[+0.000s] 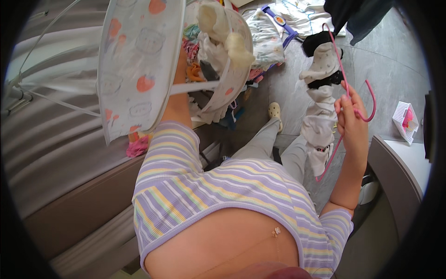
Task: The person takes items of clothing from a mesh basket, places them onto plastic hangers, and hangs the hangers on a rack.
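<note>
My right hand (351, 109) is closed around a pink clothes hanger (373, 100) below its hook. Along the hanger's long bar hang several socks (318, 123), mostly white, with black ones near the far end. My left forearm (179, 100) reaches up beside a white basket-like holder (158, 51) printed with strawberries and bears. Its panel hides my left hand, so I cannot see its fingers. Within the holder's opening lies a heap of small clothes, with white socks (211, 49) on top and pink, orange and green pieces underneath.
Beyond the holder stand a clear plastic pack (265, 37) and a blue-purple strap-like thing (280, 21). Dark cloth (367, 18) hangs at the far right. A small white basket (406, 122) with something pink rests on the white surface at right. Grey curtain-like fabric (51, 153) lines the left.
</note>
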{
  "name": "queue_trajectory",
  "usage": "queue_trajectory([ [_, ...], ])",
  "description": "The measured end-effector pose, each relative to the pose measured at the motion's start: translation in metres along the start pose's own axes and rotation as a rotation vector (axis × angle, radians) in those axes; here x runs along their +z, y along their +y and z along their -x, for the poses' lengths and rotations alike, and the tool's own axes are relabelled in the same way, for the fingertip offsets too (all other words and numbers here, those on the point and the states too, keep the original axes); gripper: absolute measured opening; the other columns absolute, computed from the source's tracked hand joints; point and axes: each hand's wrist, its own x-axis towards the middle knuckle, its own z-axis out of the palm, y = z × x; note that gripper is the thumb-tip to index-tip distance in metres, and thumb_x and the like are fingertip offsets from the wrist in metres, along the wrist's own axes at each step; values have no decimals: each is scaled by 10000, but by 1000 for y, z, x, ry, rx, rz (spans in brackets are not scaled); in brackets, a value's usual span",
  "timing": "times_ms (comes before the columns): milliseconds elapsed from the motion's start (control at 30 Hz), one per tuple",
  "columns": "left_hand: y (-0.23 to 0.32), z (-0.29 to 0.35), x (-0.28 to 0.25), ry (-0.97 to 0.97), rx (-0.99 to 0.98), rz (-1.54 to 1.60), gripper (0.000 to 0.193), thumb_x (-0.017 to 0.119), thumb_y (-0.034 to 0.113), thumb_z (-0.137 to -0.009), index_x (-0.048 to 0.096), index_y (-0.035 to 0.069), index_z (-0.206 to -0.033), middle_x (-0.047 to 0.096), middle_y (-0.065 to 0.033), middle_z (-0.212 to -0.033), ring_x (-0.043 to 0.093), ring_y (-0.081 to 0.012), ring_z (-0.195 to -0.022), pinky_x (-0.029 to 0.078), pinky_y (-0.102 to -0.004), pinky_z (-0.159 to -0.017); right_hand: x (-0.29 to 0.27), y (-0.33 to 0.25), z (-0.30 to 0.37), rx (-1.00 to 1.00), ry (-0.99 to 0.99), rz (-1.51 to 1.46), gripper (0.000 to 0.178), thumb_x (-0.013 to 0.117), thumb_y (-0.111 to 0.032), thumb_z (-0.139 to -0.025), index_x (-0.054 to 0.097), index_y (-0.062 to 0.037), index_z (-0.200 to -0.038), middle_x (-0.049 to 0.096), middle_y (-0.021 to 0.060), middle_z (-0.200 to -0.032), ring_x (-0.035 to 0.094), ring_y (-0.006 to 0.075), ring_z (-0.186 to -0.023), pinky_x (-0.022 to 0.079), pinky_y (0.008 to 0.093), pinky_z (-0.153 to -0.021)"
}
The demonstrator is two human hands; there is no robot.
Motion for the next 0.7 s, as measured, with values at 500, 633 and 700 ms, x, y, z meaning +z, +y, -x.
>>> queue_trajectory([
  [500, -87, 131, -69, 52, -169, 1555, 91, 561, 83, -794, 503, 45, -853, 545, -54, -790, 555, -167, -757, 461, -276, -688, -4, -10, 4, 2, -67, 19, 396, 463, -204, -888, 412, -11, -1230, 479, -18, -693, 259, -26, -422, 185, 142, -358],
  [633, -66, 167, -85, -96, -369, 2081, 113, 464, 10, -826, 489, 50, -929, 540, -88, -946, 549, -218, -906, 478, -365, -810, 4, -13, 12, -21, -66, 59, 395, 468, -202, -887, 414, -13, -1229, 480, -22, -701, 259, -25, -423, 187, 142, -356],
  [700, -57, 188, -85, -236, -505, 2232, 189, 408, 4, -850, 468, 31, -1027, 525, -109, -1042, 531, -237, -979, 473, -391, -855, 7, -14, 14, -42, -80, 80, 391, 469, -200, -887, 416, -13, -1226, 482, -22, -704, 257, -25, -422, 188, 143, -352],
])
